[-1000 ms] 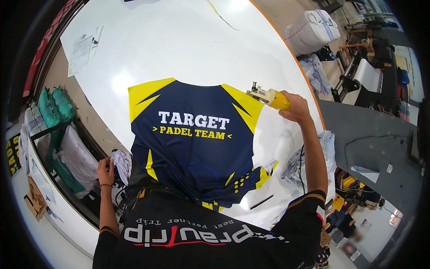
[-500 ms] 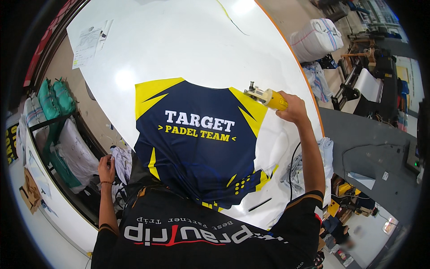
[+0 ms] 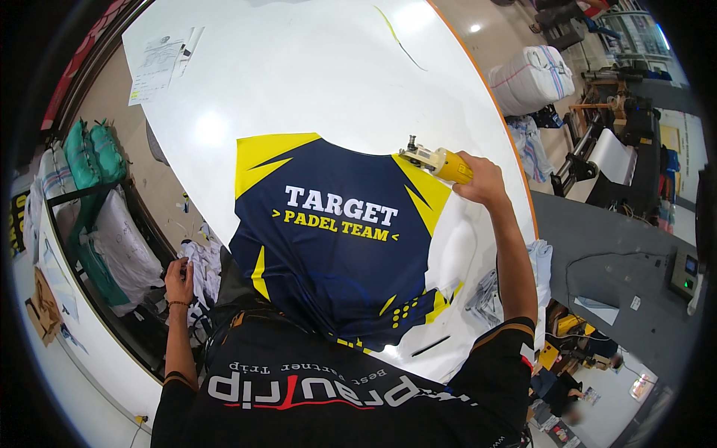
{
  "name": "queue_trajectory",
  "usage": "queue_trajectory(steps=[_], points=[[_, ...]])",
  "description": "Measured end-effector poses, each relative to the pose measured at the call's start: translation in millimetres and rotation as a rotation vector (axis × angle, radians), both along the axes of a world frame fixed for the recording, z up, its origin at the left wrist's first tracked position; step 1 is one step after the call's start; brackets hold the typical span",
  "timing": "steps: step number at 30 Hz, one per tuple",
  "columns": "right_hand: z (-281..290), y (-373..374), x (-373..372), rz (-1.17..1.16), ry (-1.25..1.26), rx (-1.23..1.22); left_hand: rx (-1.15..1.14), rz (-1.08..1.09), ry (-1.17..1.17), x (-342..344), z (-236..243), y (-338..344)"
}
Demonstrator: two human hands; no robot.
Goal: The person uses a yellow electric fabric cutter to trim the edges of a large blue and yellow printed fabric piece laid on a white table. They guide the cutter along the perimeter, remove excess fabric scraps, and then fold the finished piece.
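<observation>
A navy and yellow jersey panel [image 3: 332,261] lies on the white table, its pale lettering facing up. My right hand [image 3: 482,179] is closed around the yellow body of a handheld electric fabric cutter [image 3: 452,166]. The cutter's metal head sits at the yellow shoulder edge, close to the neckline corner. Down at my left side, beyond the table's edge, my left hand [image 3: 178,282] hangs with loosely bent fingers and nothing visible in it. Crumpled white cloth [image 3: 203,269] is right beside it.
The white table [image 3: 299,82] carries paper sheets [image 3: 158,63] at far left and a thin yellow strip [image 3: 396,33] at the far side. A black pen-like stick [image 3: 432,345] lies near me. Folded pale fabric [image 3: 539,270] is at right. A rack of sacks [image 3: 123,246] stands left.
The fabric cutter has moved left along the shoulder edge toward the neckline, with my right hand on it. The whole view has shifted slightly. My left hand stays by my side.
</observation>
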State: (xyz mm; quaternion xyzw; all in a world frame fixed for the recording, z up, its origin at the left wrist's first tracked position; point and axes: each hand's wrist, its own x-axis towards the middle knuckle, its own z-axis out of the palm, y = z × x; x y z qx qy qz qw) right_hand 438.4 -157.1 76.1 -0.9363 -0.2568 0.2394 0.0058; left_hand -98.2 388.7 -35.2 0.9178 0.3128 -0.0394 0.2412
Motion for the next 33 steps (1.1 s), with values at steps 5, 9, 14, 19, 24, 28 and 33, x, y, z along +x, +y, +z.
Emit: queue_trajectory(steps=[5,9,14,19,24,28,33], points=[[3,18,2,0.003,0.009,-0.033,-0.016,0.023,0.013,-6,-2,0],[0,36,6,0.020,0.005,-0.055,-0.034,0.035,-0.005,-5,-7,1],[-9,41,8,-0.133,-0.053,0.008,-0.085,-0.011,-0.119,54,-2,-6],[-18,-6,6,-0.554,0.037,0.280,0.021,-0.283,-0.337,144,10,-40],[-51,-104,-23,-0.946,0.233,0.760,-0.073,-0.591,-0.486,244,27,-129],[-54,-156,-66,-1.122,0.204,0.778,-0.239,-0.866,-0.540,316,30,-214],[-43,-171,-141,-1.302,0.137,0.817,-0.248,-1.256,-0.480,412,19,-297]])
